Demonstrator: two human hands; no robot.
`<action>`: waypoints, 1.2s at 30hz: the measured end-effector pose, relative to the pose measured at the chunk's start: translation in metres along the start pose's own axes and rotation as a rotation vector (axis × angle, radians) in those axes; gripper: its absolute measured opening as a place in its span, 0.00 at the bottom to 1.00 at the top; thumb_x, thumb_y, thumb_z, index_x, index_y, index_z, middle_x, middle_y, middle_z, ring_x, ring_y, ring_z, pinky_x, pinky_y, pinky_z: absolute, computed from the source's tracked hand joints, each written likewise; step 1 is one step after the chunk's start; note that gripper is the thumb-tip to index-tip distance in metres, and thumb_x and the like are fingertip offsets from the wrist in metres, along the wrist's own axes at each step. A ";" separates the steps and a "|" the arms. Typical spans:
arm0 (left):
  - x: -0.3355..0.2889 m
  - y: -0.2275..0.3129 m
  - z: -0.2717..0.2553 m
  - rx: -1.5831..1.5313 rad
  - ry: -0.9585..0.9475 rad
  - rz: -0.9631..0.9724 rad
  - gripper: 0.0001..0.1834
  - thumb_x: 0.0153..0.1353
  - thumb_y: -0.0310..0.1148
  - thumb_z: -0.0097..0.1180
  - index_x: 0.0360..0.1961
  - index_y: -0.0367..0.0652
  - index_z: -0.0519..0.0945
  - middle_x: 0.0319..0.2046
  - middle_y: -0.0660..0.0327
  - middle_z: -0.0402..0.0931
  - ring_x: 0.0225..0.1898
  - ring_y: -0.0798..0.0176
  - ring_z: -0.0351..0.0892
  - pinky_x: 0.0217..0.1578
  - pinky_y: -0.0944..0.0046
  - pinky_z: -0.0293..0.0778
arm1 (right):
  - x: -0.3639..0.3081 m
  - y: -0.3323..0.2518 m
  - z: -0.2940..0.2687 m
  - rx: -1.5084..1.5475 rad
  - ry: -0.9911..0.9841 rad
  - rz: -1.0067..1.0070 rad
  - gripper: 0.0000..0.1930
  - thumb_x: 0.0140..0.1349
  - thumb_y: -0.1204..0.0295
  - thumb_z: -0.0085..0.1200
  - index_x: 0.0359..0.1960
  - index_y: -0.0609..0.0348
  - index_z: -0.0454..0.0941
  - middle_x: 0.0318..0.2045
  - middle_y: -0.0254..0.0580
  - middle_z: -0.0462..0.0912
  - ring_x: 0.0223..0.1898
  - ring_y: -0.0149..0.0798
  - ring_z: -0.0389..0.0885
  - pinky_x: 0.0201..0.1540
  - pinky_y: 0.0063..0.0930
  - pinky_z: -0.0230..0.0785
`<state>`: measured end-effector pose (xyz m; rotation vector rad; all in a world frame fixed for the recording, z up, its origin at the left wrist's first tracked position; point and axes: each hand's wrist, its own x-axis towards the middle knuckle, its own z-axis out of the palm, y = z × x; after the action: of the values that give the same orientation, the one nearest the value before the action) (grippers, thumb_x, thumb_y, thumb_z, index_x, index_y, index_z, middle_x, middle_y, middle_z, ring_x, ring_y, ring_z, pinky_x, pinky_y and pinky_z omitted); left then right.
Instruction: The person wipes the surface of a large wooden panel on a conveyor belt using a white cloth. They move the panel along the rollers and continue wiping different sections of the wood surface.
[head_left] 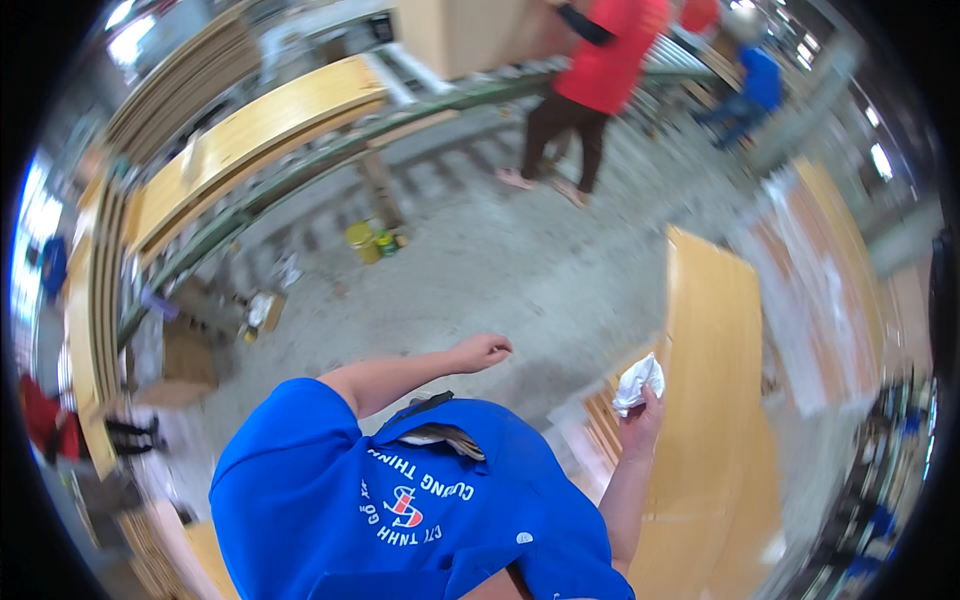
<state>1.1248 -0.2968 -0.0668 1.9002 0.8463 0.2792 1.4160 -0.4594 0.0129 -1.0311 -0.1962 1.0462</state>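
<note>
My left hand [485, 352] hangs in front of my body over the grey floor, its fingers curled in, and nothing shows in it. At the right my right hand [642, 418] is closed on a crumpled white cloth [638, 384], which sticks up above the fingers. The cloth is beside the left edge of a long, light-brown wooden panel [712, 350]; whether it touches the panel I cannot tell. Next to that panel, lower down, show the edges of several stacked boards [603, 425].
Ahead, a roller conveyor [440, 105] carries yellowish wooden panels [260, 125] and a large brown box [460, 35]. A person in red [608, 60] stands by it; another in blue [755, 85] is farther right. Cans [363, 242] stand on the floor. Wrapped panels [815, 280] lean at the right.
</note>
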 end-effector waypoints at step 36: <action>-0.238 -0.240 -0.351 -1.529 2.004 -0.065 0.21 0.62 0.30 0.50 0.56 0.44 0.65 0.45 0.58 0.75 0.43 0.52 0.78 0.40 0.51 0.76 | 0.124 0.469 0.609 -1.105 -1.626 0.278 0.18 0.62 0.67 0.50 0.52 0.59 0.70 0.35 0.31 0.74 0.37 0.28 0.72 0.43 0.22 0.66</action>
<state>0.6608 -0.1462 -0.0665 -0.3735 1.1336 2.1283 0.8383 0.0576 -0.0612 -0.8568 -2.1755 1.8908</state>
